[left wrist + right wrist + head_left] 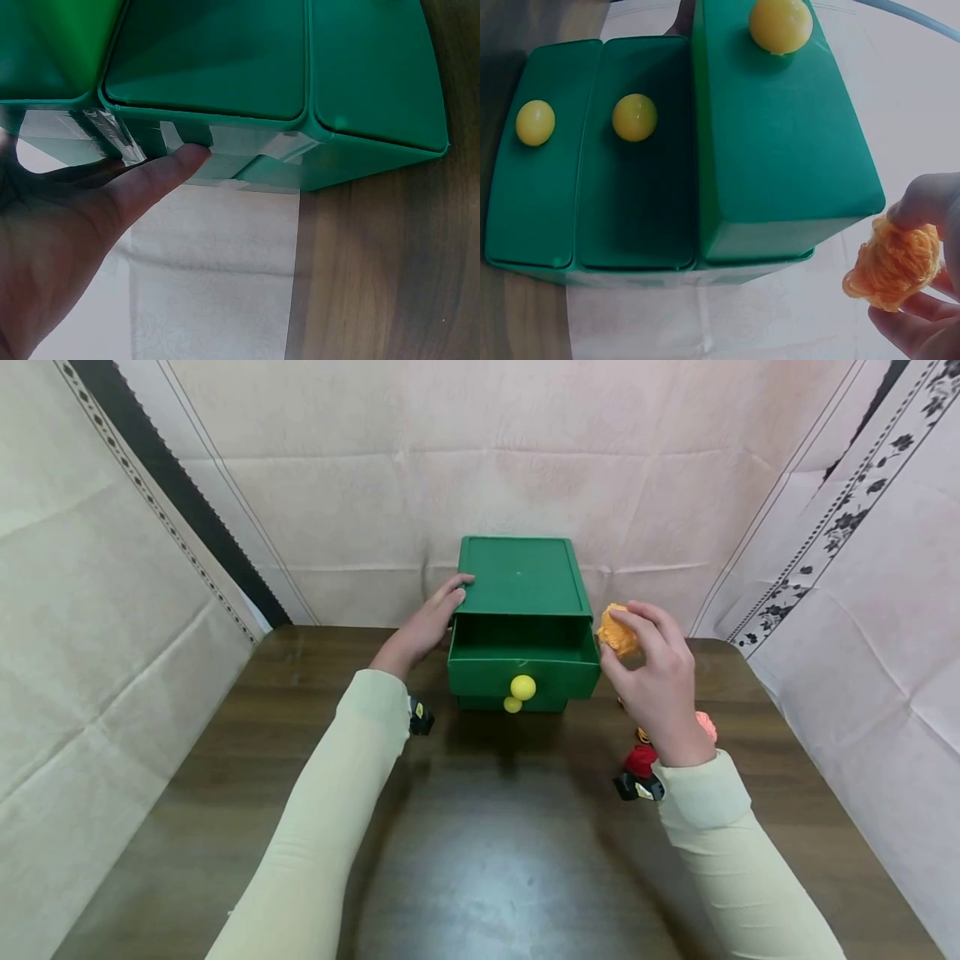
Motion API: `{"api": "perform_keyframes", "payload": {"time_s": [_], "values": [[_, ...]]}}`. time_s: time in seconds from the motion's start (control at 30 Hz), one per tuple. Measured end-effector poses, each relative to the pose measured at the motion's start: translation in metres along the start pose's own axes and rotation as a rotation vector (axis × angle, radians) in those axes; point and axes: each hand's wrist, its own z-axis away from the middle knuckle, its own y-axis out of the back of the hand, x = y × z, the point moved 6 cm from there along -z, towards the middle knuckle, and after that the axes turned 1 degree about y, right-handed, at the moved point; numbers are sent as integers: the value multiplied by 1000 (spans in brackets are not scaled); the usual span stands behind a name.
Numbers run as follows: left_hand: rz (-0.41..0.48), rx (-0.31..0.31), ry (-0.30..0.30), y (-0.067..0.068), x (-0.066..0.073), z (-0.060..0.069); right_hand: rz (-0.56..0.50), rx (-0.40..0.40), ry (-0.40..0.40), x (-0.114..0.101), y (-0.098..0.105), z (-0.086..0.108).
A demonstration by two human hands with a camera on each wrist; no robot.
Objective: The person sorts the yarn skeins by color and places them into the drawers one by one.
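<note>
A small green cabinet (517,575) with yellow knobs stands on the table, its top drawer (517,670) pulled out. The inside of that drawer that shows is bare green. Against the cabinet's left side rests my left hand (429,620), with its fingertips at the top edge; in the left wrist view its thumb (161,176) lies straight along the taped side. To the right of the drawer, my right hand (660,672) pinches an orange bundle of yarn (618,631) between thumb and fingers. The bundle (896,264) hangs apart from the cabinet in the right wrist view.
By the right sleeve lie a red and black thing (640,768) and a pink bundle (706,725), both partly hidden. A small black thing (420,718) sits beside the left sleeve. Patterned sheets (487,468) hang behind and at both sides of the wooden table (480,860).
</note>
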Motion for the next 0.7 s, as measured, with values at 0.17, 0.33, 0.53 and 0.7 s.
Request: {"api": "perform_keyframes", "payload": {"time_s": [0.17, 0.33, 0.53, 0.7], "values": [[-4, 1, -6, 0, 2, -1, -15, -11, 22, -5, -4, -3], [13, 1, -7, -1, 1, -1, -37, -19, 37, -10, -8, -4], [10, 4, -1, 0, 0, -1, -51, -40, 47, -14, -13, -5], [8, 2, 1, 1, 2, -1, -47, -63, 49, -16, -17, -7]]}}
